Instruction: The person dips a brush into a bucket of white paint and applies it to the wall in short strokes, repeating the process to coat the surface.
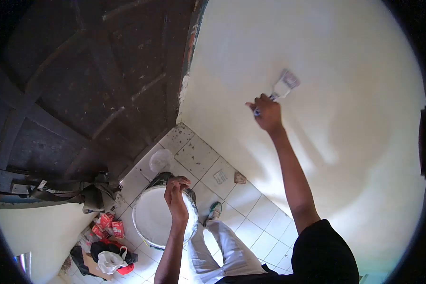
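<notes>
My right hand [267,112] is closed round the handle of a paintbrush [285,84], whose wide bristles are at the pale wall [345,99]. The brush is slightly blurred. Over the far side of a round bucket of white paint [151,217] is my left hand [177,196], with its fingers bent together. Whether it holds anything is hidden. Streaks of paint mark the bucket's rim.
A dark panelled door [80,75] stands at the left. On the tiled floor [194,156] are a clear plastic bag [160,161], small scraps, red packets [106,220] and a pile of cloths [110,260]. My shoe [215,210] is beside the bucket.
</notes>
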{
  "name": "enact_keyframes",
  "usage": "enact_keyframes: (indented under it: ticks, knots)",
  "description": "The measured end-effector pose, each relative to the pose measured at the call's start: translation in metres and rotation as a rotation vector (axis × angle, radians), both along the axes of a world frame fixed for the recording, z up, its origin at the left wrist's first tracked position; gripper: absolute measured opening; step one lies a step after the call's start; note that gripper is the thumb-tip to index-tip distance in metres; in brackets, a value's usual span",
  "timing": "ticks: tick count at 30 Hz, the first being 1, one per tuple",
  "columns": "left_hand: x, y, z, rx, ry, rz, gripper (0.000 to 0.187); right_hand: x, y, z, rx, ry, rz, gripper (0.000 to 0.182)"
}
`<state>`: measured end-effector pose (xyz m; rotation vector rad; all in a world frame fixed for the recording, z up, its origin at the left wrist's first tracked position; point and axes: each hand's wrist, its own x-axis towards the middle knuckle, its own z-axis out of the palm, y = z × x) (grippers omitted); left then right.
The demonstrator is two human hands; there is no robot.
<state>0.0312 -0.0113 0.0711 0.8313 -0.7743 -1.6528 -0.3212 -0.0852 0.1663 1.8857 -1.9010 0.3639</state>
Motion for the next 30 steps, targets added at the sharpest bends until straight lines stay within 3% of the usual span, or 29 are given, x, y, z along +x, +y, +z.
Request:
enact_keyframes:
  ticks: [3,7,10,11,13,14,16,17,18,19,21,26,30]
  knots:
    - [0.008,0.006,-0.005,0.022,-0.049,-0.01,0.023,0.01,0.005,-0.044,0.145,-0.098,0.001,0.033]
    - [0.016,0.014,0.002,0.011,-0.091,-0.009,0.027,0.013,0.014,-0.044,0.14,-0.228,0.117,0.036]
    - [0.016,0.019,0.009,0.039,-0.048,0.009,0.025,0.012,0.02,-0.014,0.274,-0.842,-0.08,0.036]
    - [0.014,0.02,0.014,0.029,-0.045,0.006,0.025,0.007,0.018,0.002,0.263,-0.84,-0.08,0.036]
    - [0.01,0.023,0.022,0.025,-0.021,0.035,0.023,-0.009,0.009,0.049,0.171,-0.436,0.101,0.031]
    - [0.011,0.023,0.024,0.0,-0.036,0.006,0.022,-0.02,0.005,0.068,-0.098,-0.409,0.153,0.028]
    - [0.01,0.022,0.025,-0.004,-0.041,0.016,0.022,-0.031,0.001,0.13,-0.113,-0.523,0.154,0.031]
    - [0.009,0.023,0.024,-0.004,-0.049,0.021,0.022,-0.013,0.006,0.156,-0.241,-0.36,0.164,0.034]
    - [0.008,0.023,0.023,0.004,-0.046,0.02,0.022,-0.001,0.013,0.177,-0.146,-0.24,0.139,0.037]
    - [0.008,0.022,0.023,0.018,-0.016,0.035,0.022,0.006,0.019,0.176,-0.138,-0.239,0.135,0.037]
    - [0.006,0.019,0.02,0.03,0.019,0.052,0.021,0.018,0.026,0.171,-0.193,0.052,0.242,0.037]
    - [0.012,0.017,0.007,-0.004,-0.044,0.029,0.021,-0.008,0.018,0.064,-0.047,-0.102,0.12,0.033]
    - [0.02,0.015,0.009,0.036,-0.063,0.03,0.022,0.009,0.009,0.021,0.01,-0.214,0.112,0.033]
